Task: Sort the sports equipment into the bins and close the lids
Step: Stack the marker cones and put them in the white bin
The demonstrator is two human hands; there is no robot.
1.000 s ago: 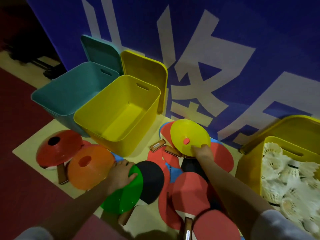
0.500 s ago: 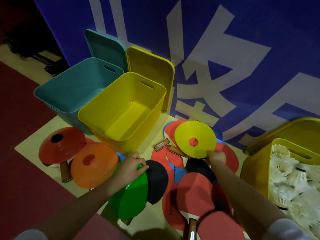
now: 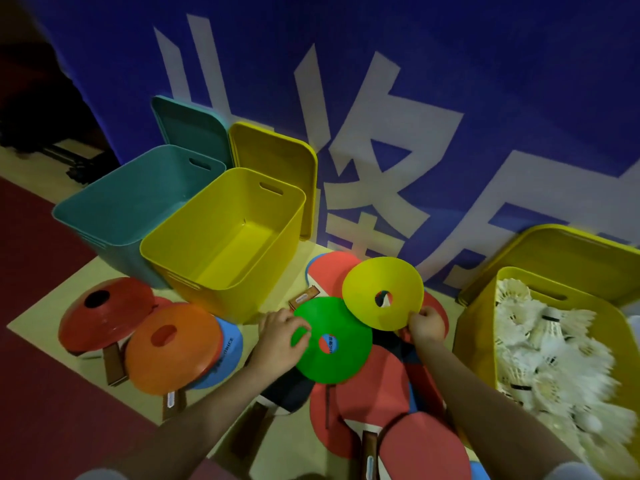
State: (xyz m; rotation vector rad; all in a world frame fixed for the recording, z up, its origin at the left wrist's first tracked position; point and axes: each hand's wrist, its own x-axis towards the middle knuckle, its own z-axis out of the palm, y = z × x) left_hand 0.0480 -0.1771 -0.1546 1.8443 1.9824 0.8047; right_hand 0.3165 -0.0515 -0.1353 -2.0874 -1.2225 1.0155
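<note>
Head view, sole entry. Left hand (image 3: pixel 277 336): fingers and thumb pinched on the left rim of a green disc cone (image 3: pixel 331 340), which is lifted clear of the table tennis paddles (image 3: pixel 372 403) lying below the palm. Right hand (image 3: pixel 426 323): fingers curled on the lower right rim of a yellow disc cone (image 3: pixel 382 296), tilted, its near edge overlapping the green one's upper right edge.

Handling, by judgement: both cones look thin, light and slightly flexible, with smooth plastic that may slip. The rim is the only sensible hold and a two-sided pinch suits; the centre hole offers a second purchase.

Receptacles ahead of the left fingers: empty yellow bin (image 3: pixel 221 237), just beyond the knuckles, with teal bin (image 3: pixel 128 202) further left; both open-topped, their lids (image 3: pixel 273 174) propped behind against the blue banner. Room above both rims is free, so a short forward carry should clear the near wall.

Left of the left fingers: orange cone (image 3: pixel 171 344) and red cone (image 3: pixel 105 313), resting on paddles.

Right of the right fingers: yellow bin of shuttlecocks (image 3: pixel 550 355), near the wrist; an elbow swing could brush its rim.
</note>
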